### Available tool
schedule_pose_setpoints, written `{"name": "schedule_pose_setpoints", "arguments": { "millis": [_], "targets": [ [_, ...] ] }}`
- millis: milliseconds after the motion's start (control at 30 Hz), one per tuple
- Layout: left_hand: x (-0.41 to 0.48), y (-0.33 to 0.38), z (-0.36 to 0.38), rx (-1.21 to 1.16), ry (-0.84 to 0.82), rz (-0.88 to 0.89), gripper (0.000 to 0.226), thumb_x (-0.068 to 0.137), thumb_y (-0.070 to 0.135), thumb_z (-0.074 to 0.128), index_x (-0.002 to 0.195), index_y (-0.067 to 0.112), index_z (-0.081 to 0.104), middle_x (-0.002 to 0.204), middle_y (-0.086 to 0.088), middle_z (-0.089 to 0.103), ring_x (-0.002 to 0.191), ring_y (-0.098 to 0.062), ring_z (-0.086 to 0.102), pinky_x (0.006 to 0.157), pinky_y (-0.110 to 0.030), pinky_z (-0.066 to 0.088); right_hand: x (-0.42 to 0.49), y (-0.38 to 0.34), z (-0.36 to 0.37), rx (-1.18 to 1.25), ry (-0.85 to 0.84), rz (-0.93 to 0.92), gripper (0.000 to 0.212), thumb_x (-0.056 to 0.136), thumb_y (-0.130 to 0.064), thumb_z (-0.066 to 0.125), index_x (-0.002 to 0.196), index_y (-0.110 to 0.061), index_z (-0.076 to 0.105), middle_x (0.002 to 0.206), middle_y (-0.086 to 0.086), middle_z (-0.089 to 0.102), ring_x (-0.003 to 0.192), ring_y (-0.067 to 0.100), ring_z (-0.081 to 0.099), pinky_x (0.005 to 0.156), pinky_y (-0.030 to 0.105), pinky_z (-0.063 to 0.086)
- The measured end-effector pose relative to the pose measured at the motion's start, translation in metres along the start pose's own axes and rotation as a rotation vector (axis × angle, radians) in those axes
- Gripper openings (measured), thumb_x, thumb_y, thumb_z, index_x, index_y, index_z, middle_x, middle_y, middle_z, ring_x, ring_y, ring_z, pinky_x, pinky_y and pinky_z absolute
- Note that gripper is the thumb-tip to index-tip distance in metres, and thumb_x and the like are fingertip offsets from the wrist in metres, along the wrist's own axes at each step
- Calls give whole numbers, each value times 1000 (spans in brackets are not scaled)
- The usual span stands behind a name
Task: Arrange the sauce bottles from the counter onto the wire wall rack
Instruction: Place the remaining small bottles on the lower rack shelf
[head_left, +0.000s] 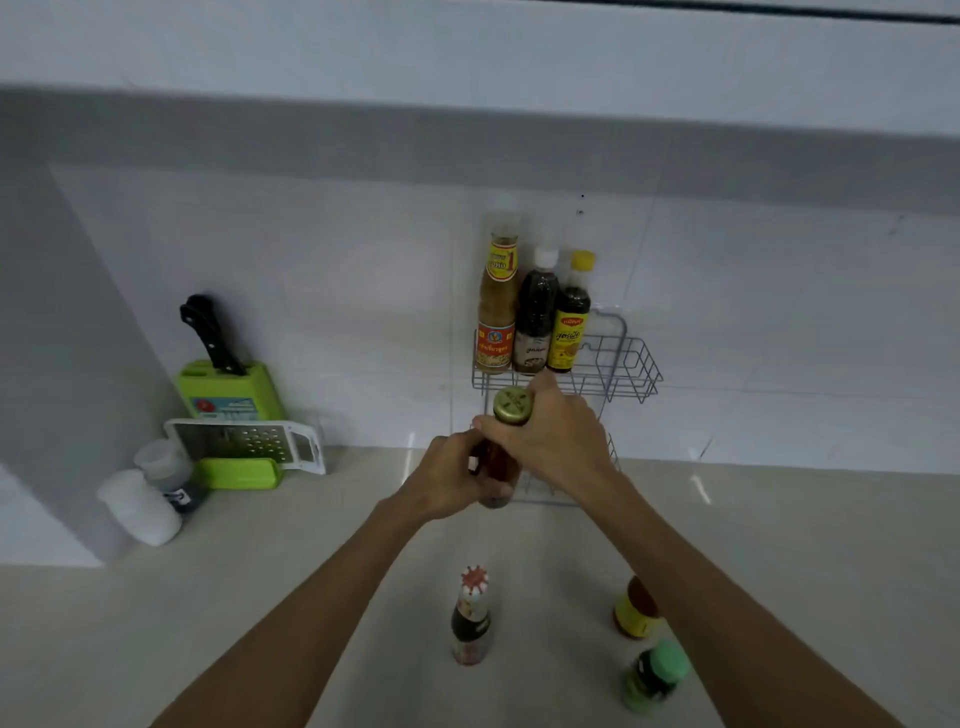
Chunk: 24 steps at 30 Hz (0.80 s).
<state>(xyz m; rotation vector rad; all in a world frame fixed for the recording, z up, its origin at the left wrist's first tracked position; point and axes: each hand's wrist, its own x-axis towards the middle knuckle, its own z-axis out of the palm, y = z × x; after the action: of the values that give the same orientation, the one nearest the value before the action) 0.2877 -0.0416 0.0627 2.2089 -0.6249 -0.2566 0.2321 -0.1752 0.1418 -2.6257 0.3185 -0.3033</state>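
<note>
A gold-capped bottle (501, 457) is being held in both hands in front of the rack (631, 371): the right hand (558, 441) is being wrapped around its neck just under the cap, fingers closed on the glass, while the left hand (449, 480) is being clamped around its lower body. The bottle is being kept roughly upright, clear of the counter (311, 571) and just below the upper shelf.

The counter is being shown pale and wide beneath the arms. The rack is being seen fixed to the tiled wall, its upper shelf being occupied on the left by three bottles: a tall orange-labelled one (497, 306), a dark one with a white cap (535, 317) and a yellow-capped one (571, 317). The right part of that shelf is being left free. A lower shelf is being largely hidden behind the hands.

Three items are being left on the counter: a red-capped bottle (471, 618), a yellow-labelled jar (634, 610) and a green-lidded jar (655, 675).

For the step to be done well, the base should probably be lifted clear of the front wire before being lowered into a free space, with the neighbouring bottles being kept from tipping; the lower grip would be best released only once the base is being carried by the wire.
</note>
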Motion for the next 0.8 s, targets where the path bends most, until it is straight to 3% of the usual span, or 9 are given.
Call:
{"name": "schedule_pose_setpoints", "arguments": {
  "millis": [100, 233, 300, 367, 433, 567, 633, 700, 800],
  "targets": [
    [14, -16, 13, -34, 39, 6, 45, 65, 22, 86, 106, 24, 67, 95, 8, 71, 90, -10, 66, 75, -14, 50, 3, 18, 19, 67, -54, 74, 62, 68, -75, 61, 101, -23, 52, 90, 0, 67, 83, 22, 63, 73, 35, 53],
    [29, -28, 31, -93, 87, 54, 54, 71, 8, 83, 120, 19, 65, 90, 14, 67, 79, 7, 61, 73, -2, 46, 7, 35, 43, 252, -33, 86, 40, 71, -54, 74, 93, -26, 57, 85, -3, 70, 81, 17, 66, 70, 33, 56],
    [35, -30, 36, -73, 111, 41, 52, 72, 14, 82, 120, 21, 64, 96, 13, 68, 85, 3, 64, 78, -10, 52, 6, 41, 59, 311, 32, 69, 31, 75, -41, 77, 92, -22, 59, 79, -5, 69, 73, 13, 65, 60, 23, 53],
    [46, -39, 39, -49, 160, 72, 55, 68, 22, 82, 119, 21, 64, 105, 4, 73, 95, -13, 69, 86, -30, 57, 4, 43, 73, 355, 89, 63, 28, 78, -32, 78, 94, -19, 59, 74, -8, 66, 66, 9, 62, 52, 12, 46],
    [60, -53, 43, -114, 154, 40, 57, 64, 25, 79, 119, 20, 65, 113, -4, 72, 104, -21, 68, 93, -37, 55, 7, 43, 85, 386, 147, 62, 30, 79, -26, 80, 99, -16, 60, 76, -7, 67, 66, 9, 63, 54, 10, 47],
    [81, -67, 38, -100, 130, -2, 55, 69, 13, 79, 123, 13, 66, 120, -6, 70, 109, -19, 65, 101, -34, 50, 21, 39, 113, 383, 154, 123, 40, 80, -39, 74, 110, -21, 57, 85, 1, 73, 74, 18, 70, 65, 35, 59],
    [89, -77, 35, -106, 103, -78, 50, 76, 8, 77, 124, 12, 66, 116, -6, 70, 102, -17, 64, 94, -32, 55, 31, 38, 123, 331, 120, 144, 42, 80, -45, 70, 111, -22, 51, 87, 3, 72, 79, 23, 69, 67, 42, 59],
    [93, -87, 36, -124, 85, -121, 38, 81, 0, 72, 119, 4, 68, 109, -13, 69, 100, -23, 63, 75, -26, 60, 41, 34, 127, 276, 72, 165, 44, 84, -38, 69, 116, -15, 48, 95, 9, 70, 87, 28, 69, 72, 42, 59],
    [99, -90, 37, -78, 92, -107, 38, 81, -5, 70, 118, 4, 67, 103, -9, 67, 92, -19, 62, 59, -7, 51, 56, 30, 131, 208, 12, 195, 49, 89, -37, 67, 122, -10, 44, 105, 13, 68, 95, 30, 67, 78, 39, 58]
  ]
}}
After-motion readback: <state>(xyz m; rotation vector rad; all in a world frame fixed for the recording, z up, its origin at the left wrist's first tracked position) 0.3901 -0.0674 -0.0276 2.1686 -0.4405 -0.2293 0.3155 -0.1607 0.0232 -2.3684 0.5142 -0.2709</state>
